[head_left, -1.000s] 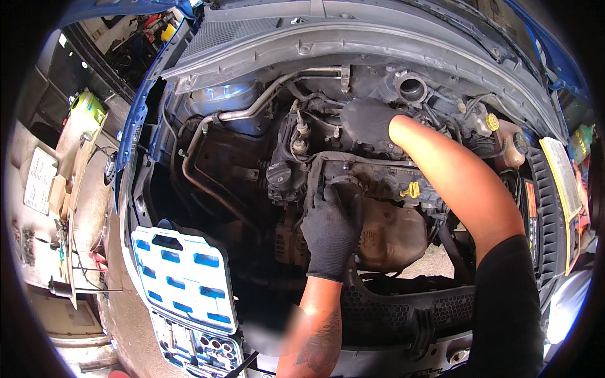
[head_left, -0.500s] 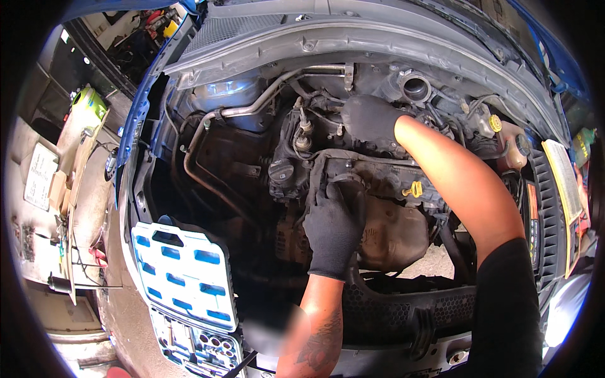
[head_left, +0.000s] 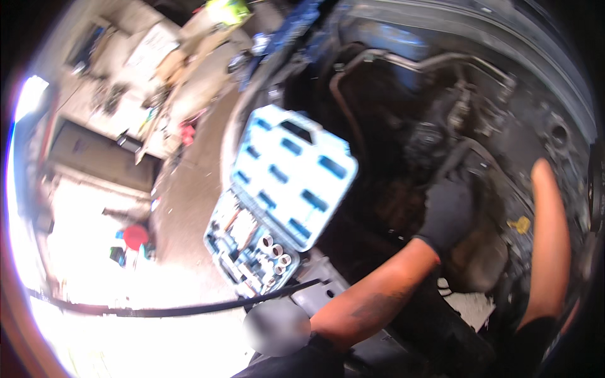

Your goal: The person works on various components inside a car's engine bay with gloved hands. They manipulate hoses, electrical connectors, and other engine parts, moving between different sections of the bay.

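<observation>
My left hand (head_left: 449, 206), in a black glove, reaches onto the front of the engine. Its fingertips are beside a dark hose (head_left: 465, 153), but blur smears the fingers and I cannot tell whether they grip it. Over the top of the engine lies my right hand (head_left: 515, 140), also gloved in black. It blends into the dark parts, and its fingers are hidden. A yellow dipstick handle (head_left: 519, 225) stands out between the two forearms. Below it sits a rounded metal heat shield (head_left: 480, 263), close to my left wrist.
An open socket set case (head_left: 345, 165) rests at the left of the engine bay, with several sockets (head_left: 267, 242) in its lower half. A bent metal pipe (head_left: 403, 61) runs along the bay. Farther left is a cluttered bench (head_left: 208, 104). A black rod (head_left: 189, 310) crosses the foreground.
The view has swung left, so the engine and both hands appear farther right and the case nearer the middle. Both hands stay at about the same places on the engine.
</observation>
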Action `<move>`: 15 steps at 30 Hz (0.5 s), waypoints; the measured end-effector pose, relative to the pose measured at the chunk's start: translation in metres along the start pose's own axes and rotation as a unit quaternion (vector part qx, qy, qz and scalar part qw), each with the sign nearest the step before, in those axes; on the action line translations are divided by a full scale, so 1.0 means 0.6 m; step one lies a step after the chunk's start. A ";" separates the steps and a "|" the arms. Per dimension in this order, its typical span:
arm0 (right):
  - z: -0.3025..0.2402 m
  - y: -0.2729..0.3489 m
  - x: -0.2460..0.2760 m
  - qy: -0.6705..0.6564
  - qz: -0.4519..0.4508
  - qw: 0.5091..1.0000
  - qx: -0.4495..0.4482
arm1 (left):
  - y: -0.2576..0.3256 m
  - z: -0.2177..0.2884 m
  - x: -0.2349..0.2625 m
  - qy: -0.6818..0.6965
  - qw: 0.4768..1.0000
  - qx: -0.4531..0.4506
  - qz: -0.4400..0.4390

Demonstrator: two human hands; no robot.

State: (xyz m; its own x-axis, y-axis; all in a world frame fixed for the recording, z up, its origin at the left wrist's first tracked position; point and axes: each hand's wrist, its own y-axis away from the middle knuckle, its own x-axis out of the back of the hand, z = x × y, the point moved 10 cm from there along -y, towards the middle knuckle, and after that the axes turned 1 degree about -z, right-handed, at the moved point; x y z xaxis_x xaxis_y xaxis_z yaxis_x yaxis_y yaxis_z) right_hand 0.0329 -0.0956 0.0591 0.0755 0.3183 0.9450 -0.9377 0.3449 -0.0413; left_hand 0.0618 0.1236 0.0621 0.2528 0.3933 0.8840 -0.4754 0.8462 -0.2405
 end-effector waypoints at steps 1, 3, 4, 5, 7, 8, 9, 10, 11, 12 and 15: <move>0.008 0.005 0.004 -0.075 0.053 0.996 -0.014 | 0.001 0.000 0.001 0.002 1.000 -0.001 0.005; 0.000 0.005 0.000 -0.045 0.098 0.994 0.021 | 0.002 0.007 -0.001 0.014 1.000 -0.022 0.001; -0.010 0.006 0.005 -0.007 0.133 0.990 0.052 | 0.002 0.003 -0.007 0.018 1.000 -0.014 -0.014; -0.022 0.008 0.018 0.001 0.189 0.978 0.086 | 0.002 0.002 -0.017 0.022 0.999 -0.011 -0.043; 0.023 -0.013 -0.032 -0.209 0.043 0.976 -0.030 | 0.000 0.001 -0.023 0.070 0.996 -0.006 -0.054; 0.028 -0.015 -0.042 -0.237 0.007 0.971 -0.041 | -0.001 0.002 -0.019 0.112 0.993 -0.004 -0.038; 0.032 -0.018 -0.050 -0.222 -0.032 0.973 -0.051 | -0.003 0.001 -0.018 0.145 0.989 0.002 -0.033; 0.026 -0.016 -0.034 -0.152 -0.011 0.988 -0.008 | -0.006 0.012 -0.019 0.136 0.990 -0.025 -0.035; 0.019 -0.013 -0.019 -0.080 0.015 0.996 0.036 | -0.009 0.022 -0.024 0.116 0.991 -0.047 -0.048; 0.014 -0.007 -0.004 -0.008 0.044 0.996 0.078 | -0.010 0.032 -0.035 0.084 0.991 -0.076 -0.078; -0.003 0.014 0.015 0.199 0.131 0.952 0.191 | -0.019 0.007 0.000 0.236 0.971 -0.014 0.037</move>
State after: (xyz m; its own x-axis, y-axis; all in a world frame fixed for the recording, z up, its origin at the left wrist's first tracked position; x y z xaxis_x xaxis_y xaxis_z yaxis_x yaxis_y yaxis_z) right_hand 0.0261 -0.0882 0.0666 -0.1271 0.6853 0.7171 -0.9912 -0.1153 -0.0656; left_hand 0.0635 0.1124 0.0666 0.5798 0.5692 0.5830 -0.4852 0.8160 -0.3141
